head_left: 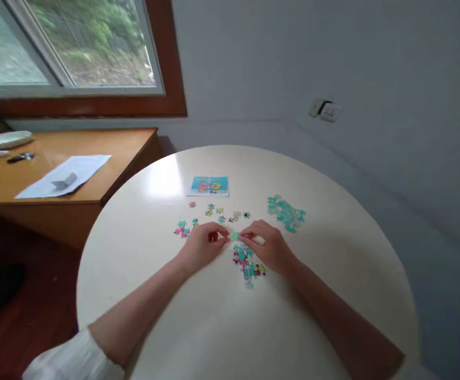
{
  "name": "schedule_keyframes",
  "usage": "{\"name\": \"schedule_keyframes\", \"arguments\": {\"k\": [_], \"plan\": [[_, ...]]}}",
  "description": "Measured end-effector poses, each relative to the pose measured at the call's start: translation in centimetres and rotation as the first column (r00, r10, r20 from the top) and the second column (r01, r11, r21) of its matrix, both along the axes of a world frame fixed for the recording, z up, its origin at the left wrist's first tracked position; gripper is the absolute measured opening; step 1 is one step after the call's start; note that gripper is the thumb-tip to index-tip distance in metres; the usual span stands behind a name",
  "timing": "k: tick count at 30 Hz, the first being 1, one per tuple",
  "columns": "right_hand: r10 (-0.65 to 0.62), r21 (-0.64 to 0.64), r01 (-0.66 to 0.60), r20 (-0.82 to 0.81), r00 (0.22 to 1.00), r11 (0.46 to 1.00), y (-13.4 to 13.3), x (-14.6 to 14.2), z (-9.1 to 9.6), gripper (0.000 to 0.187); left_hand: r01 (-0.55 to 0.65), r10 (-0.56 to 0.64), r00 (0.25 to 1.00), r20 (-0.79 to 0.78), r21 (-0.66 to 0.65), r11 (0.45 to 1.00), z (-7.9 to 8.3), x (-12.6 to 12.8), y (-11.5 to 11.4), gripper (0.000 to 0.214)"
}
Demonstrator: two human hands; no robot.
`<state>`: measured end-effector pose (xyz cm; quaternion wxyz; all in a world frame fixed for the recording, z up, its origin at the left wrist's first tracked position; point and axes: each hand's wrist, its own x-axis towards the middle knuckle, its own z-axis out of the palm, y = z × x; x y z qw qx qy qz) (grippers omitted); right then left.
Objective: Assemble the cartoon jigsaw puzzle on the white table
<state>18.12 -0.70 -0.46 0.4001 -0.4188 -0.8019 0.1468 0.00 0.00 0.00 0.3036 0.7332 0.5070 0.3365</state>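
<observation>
Between my two hands is a small light-green jigsaw puzzle piece (234,236). My left hand (206,240) pinches its left side with thumb and forefinger, and my right hand (267,243) pinches the right side. Just below them on the table lies a partly joined puzzle section (247,264) in teal, pink and yellow. Several loose puzzle pieces (219,211) are scattered beyond my hands, with a small cluster of pieces (182,229) by my left hand, partly hidden by it. A group of teal pieces (286,212) lies beyond my right hand.
A picture card (209,186) with cartoon figures lies toward the back of the round white table (134,264). To the left stands a wooden desk (130,142) bearing a paper sheet (87,163) and a white dish (6,139). A wall socket (330,111) is at right.
</observation>
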Motion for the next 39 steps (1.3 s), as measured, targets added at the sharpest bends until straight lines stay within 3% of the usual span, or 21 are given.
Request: {"name": "schedule_keyframes", "arguments": {"k": [28, 39], "plan": [[0.023, -0.062, -0.020, 0.046, 0.999, 0.998, 0.07, 0.27, -0.30, 0.007, 0.124, -0.113, 0.989, -0.100, 0.114, 0.986, -0.41, 0.10, 0.14, 0.009], [0.014, -0.078, -0.007, 0.082, 0.997, 0.997, 0.09, 0.32, -0.44, 0.009, 0.148, -0.137, 0.985, -0.105, 0.102, 0.984, -0.62, 0.27, 0.08, 0.009]]}}
